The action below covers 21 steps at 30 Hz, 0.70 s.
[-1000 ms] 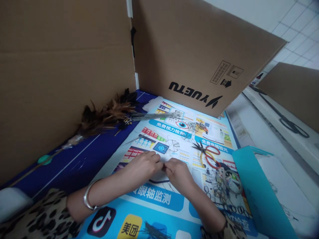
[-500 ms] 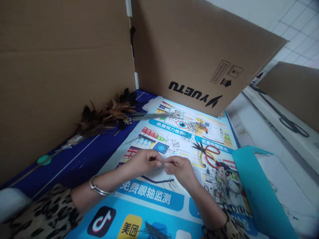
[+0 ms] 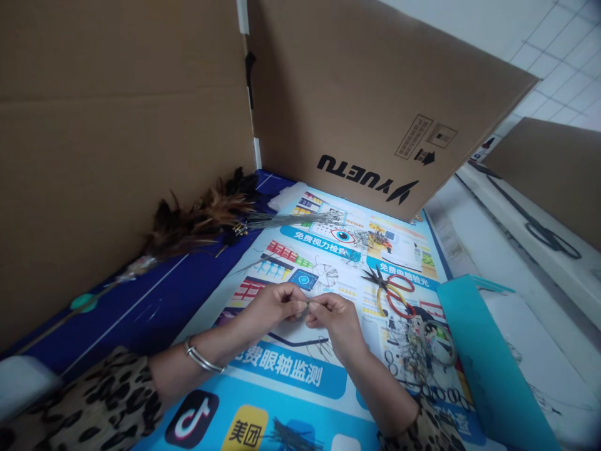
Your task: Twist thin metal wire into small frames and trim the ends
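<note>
My left hand (image 3: 280,304) and my right hand (image 3: 337,318) meet above the printed sheet (image 3: 340,357), thumbs and forefingers pinched together with the fingertips nearly touching. Something tiny sits between the fingertips; it is too small to make out. Right of the hands lie scissors (image 3: 392,293) with red and yellow handles, blades spread. Just past them is a tangle of thin wires and rings (image 3: 416,354). A few loose thin wires (image 3: 323,344) rest on the sheet below my right hand.
Cardboard panels (image 3: 366,106) wall off the back and left. Brown feathers (image 3: 197,219) lie along the left panel, beside a bundle of thin wires (image 3: 298,218). Short dark wires (image 3: 291,436) lie at the front edge. A teal box (image 3: 488,357) stands on the right.
My left forearm has shifted a little to the right, bracelet included. Both hands still pinch at nearly the same spot, with the fingertips slightly rearranged. The surrounding things stay put.
</note>
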Available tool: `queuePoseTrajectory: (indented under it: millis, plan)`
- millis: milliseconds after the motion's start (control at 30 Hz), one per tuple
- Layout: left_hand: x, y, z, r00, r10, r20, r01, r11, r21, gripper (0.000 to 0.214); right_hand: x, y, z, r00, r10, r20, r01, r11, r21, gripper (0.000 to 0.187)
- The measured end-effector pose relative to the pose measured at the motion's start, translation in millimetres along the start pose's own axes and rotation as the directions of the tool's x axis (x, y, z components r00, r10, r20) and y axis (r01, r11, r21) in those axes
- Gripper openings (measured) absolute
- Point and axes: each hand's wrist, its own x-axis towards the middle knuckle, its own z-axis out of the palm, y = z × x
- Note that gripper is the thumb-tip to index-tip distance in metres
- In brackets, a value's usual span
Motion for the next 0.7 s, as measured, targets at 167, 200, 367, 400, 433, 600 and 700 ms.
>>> queuePoseTrajectory:
  millis: [167, 200, 367, 400, 433, 600, 700]
  plan:
    - [-0.3, 1.3, 1.5, 1.000, -0.002, -0.008, 0.002, 1.000, 0.006, 0.015, -1.4, 1.3, 2.1, 1.000, -0.006, -0.007, 0.006, 1.000, 0.014, 0.024]
    - [-0.3, 1.1, 2.1, 1.000, -0.001, -0.009, 0.002, 1.000, 0.011, 0.015, -1.7, 1.4, 2.5, 1.000, -0.007, -0.009, 0.008, 1.000, 0.017, 0.024]
    - [1.5, 0.1, -0.8, 1.000, 0.007, 0.019, -0.008, 0.998, 0.062, 0.017, -0.9, 1.2, 1.4, 1.000, -0.018, 0.004, 0.018, 1.000, -0.021, 0.021]
    - [2.4, 1.7, -3.6, 0.999, -0.001, 0.049, -0.003, 0.996, 0.090, 0.017, -0.2, 0.0, -0.2, 1.000, -0.020, 0.021, 0.021, 0.998, -0.055, 0.019]
    - [3.4, 4.4, -7.4, 0.996, -0.012, 0.089, 0.000, 0.991, 0.131, 0.016, 0.5, -2.0, -2.6, 0.999, -0.022, 0.040, 0.026, 0.995, -0.101, 0.017]
    - [8.2, 30.0, -32.6, 0.976, -0.011, 0.219, -0.108, 0.845, 0.523, 0.016, -0.7, -25.0, -22.1, 0.963, -0.009, 0.270, 0.146, 0.860, -0.490, 0.011]
    - [8.8, 41.0, -43.5, 0.976, 0.059, 0.208, -0.203, 0.576, 0.792, 0.018, -5.2, -40.5, -33.2, 0.891, 0.038, 0.452, 0.325, 0.642, -0.694, 0.015]
